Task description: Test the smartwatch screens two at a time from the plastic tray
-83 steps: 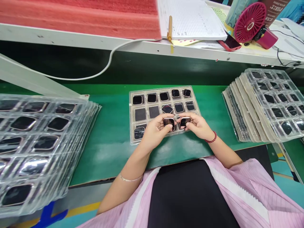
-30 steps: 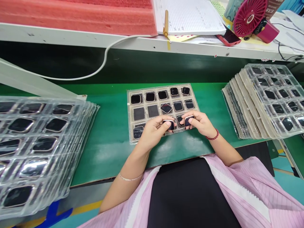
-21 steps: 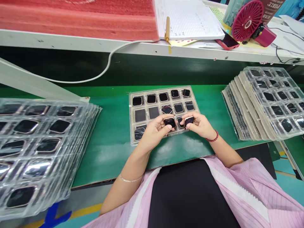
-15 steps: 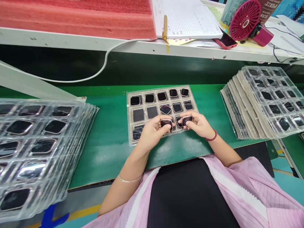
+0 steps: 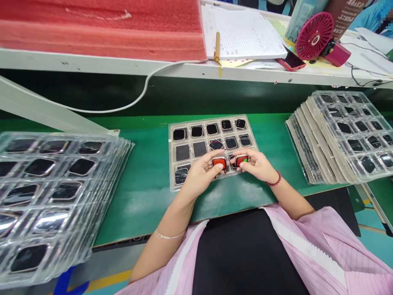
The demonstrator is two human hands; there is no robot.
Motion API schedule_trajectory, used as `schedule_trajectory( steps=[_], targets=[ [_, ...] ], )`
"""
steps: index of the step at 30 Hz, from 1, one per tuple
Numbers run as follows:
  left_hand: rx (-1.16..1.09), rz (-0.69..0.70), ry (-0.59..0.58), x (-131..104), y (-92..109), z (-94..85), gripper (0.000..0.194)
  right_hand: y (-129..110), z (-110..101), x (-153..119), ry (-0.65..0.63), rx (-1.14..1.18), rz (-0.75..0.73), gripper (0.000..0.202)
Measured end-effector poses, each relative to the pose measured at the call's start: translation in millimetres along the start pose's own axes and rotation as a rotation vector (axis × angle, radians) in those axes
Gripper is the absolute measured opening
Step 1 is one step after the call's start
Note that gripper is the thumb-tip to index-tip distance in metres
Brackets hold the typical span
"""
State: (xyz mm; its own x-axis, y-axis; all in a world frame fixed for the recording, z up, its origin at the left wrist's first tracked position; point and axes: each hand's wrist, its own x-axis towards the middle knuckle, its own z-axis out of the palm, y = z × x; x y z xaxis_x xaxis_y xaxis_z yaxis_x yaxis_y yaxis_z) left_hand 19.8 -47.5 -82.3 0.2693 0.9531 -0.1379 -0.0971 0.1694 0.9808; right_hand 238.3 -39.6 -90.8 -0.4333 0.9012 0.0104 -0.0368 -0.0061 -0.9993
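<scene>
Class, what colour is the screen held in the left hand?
The screen in the left hand is orange-red; best seen in the head view.

Left watch glows red; right watch, red and green; both handheld.

On the desk, a tray with watches in its compartments lies before the person, between a left stack of trays and a right stack of trays. Behind it, a shelf bears, left to right, foam sheets, a pen at the notepad's left edge, a phone and a fan.
</scene>
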Motion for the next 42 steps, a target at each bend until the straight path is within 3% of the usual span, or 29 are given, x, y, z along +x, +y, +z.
schedule_trajectory(
  steps=[5, 11, 17, 22, 26, 30, 34, 42],
  targets=[
    [0.144, -0.039, 0.03, -1.4, 4.4, -4.6, 0.057, 5.3, 7.6, 2.1, 0.01, 0.065, -0.031, 0.046],
    [0.158, -0.081, -0.015, 7.1, -4.9, -16.2, 0.056, 8.9, 7.3, 10.7, 0.054, 0.051, 0.011, 0.057],
    [0.131, -0.044, 0.088, 1.3, -1.7, -7.9, 0.058, 5.6, 7.8, 8.9, 0.045, 0.096, 0.028, 0.061],
    [0.125, -0.055, 0.086, 0.4, 4.2, -6.7, 0.06, 9.2, 3.3, 11.8, -0.013, 0.164, 0.015, 0.067],
    [0.091, -0.023, 0.155, -0.4, 2.0, -6.8, 0.062, 11.2, 1.8, 12.8, -0.004, 0.206, 0.011, 0.063],
    [0.088, -0.031, 0.109, 5.7, -6.9, -13.7, 0.067, 12.4, 2.1, 12.4, -0.014, 0.225, 0.011, 0.061],
    [0.129, -0.015, 0.072, 9.6, -12.8, -17.5, 0.069, 13.3, 3.2, 11.6, -0.02, 0.17, 0.024, 0.047],
    [0.14, -0.026, 0.042, 3.1, -3.8, -9.5, 0.066, 8.0, 5.3, 8.6, -0.026, 0.132, 0.047, 0.041]
  ],
)
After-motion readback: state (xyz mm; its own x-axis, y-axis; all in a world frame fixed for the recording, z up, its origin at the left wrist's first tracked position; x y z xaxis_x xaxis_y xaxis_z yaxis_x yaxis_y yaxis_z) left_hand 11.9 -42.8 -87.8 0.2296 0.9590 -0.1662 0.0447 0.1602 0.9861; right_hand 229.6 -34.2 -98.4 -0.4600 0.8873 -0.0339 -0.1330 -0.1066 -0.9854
